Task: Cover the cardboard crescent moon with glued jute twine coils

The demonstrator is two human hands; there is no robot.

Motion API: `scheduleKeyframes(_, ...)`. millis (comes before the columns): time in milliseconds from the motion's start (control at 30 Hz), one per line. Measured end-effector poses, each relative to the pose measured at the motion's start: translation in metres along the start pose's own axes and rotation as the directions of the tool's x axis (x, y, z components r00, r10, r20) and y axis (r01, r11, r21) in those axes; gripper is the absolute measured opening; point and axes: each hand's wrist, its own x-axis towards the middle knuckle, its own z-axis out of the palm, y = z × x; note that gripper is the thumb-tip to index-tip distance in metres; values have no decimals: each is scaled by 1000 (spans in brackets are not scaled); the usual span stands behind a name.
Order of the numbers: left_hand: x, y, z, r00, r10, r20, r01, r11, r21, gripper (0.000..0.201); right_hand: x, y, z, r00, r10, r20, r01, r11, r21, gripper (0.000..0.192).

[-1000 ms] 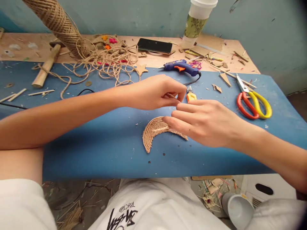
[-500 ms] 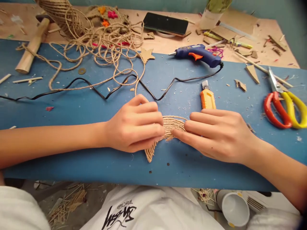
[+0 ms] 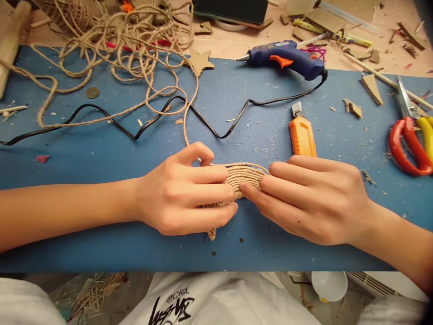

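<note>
Between my hands lies a curved piece (image 3: 244,175) covered in rows of jute twine, its lower left tip showing under my fingers. My left hand (image 3: 192,192) is closed over its left side, index finger bent. A strand of jute twine (image 3: 185,128) runs from that hand up to the loose tangle. My right hand (image 3: 304,196) grips the right end of the piece, with one fingertip pressed on the rows; the thumb is hidden. Just beyond the right hand lies an orange utility knife (image 3: 301,135).
A blue glue gun (image 3: 287,58) with its black cord (image 3: 223,135) lies across the blue table. Tangled twine (image 3: 135,58) and a cardboard star (image 3: 200,62) are at the back. Scissors (image 3: 409,144) lie right. A wooden-handled tool (image 3: 11,43), a phone (image 3: 232,10) and cardboard scraps (image 3: 372,89) surround the work.
The camera view has shifted closer and downward. My left fingers have spread lower over the twine-covered piece, hiding more of its left tip. My right hand keeps its grip on the right end.
</note>
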Motion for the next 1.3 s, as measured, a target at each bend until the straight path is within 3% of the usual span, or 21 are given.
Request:
scheduleKeyframes(300, 2, -1, 0, 1000, 8, 10, -8, 1000, 10, 21, 5, 2, -10, 999, -45, 16, 46, 999, -21, 11)
scheduleKeyframes(633, 1, 2, -1, 999, 35, 27, -34, 999, -29, 26, 4, -12, -14, 998, -49, 36, 50, 998, -44, 18)
scheduleKeyframes(1300, 4, 5, 0, 996, 59, 69, -61, 997, 41, 24, 5, -15, -6, 1000, 9, -21, -9, 1000, -23, 21)
